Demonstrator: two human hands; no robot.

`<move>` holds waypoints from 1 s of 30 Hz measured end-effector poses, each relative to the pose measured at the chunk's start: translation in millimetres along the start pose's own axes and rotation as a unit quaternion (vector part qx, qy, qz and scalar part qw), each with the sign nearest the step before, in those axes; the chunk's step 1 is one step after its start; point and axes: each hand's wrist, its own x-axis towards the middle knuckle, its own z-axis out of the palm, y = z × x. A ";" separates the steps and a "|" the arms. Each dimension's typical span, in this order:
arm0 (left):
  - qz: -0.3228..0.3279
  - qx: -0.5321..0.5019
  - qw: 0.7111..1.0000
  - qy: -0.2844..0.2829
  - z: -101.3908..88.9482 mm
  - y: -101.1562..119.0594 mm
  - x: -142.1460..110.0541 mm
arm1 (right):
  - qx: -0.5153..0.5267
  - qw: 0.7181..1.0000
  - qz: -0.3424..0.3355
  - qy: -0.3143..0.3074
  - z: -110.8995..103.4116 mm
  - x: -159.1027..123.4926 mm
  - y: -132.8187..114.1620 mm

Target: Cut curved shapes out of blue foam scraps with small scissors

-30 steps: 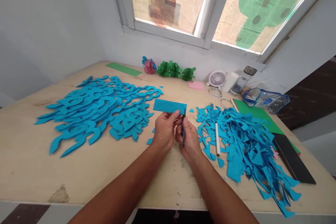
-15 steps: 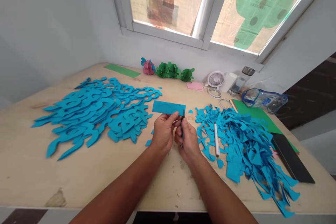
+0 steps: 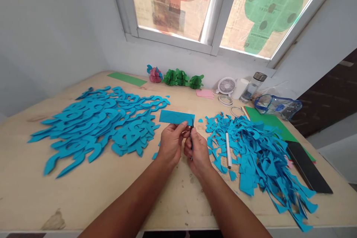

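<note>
My left hand (image 3: 170, 144) pinches the lower edge of a blue paper rectangle (image 3: 176, 117) above the middle of the wooden table (image 3: 111, 189). My right hand (image 3: 198, 150) is closed round a small dark cutting tool (image 3: 191, 136), most likely scissors, whose tip meets the rectangle's right end. To the left lies a big spread of cut blue curved shapes (image 3: 97, 117). To the right lies a heap of blue paper scraps (image 3: 259, 156) with a white pen (image 3: 228, 149) on it.
Along the back wall stand paper flowers (image 3: 175, 77), pink notes (image 3: 205, 93), a small white fan (image 3: 225, 86), tape rolls (image 3: 225, 100), a bottle (image 3: 253, 86) and a clear pouch (image 3: 277, 106). Green sheets (image 3: 275, 122) and a black slab (image 3: 308, 172) lie at the right.
The view has tilted slightly, shifting everything a little left and down. My hands still hold the rectangle and the tool in the same way.
</note>
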 end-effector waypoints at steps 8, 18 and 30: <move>0.006 0.006 1.000 0.002 -0.4 1.0 0.1 | 0.014 1.000 0.003 0.005 1.2 -1.5 -1.2; 0.042 0.050 0.998 0.020 0.3 3.8 -1.4 | -0.007 1.000 0.022 0.013 4.2 -5.4 -2.3; 0.066 0.189 0.980 -0.010 -5.4 6.7 4.6 | -0.020 0.999 0.024 0.009 2.6 -5.3 -2.5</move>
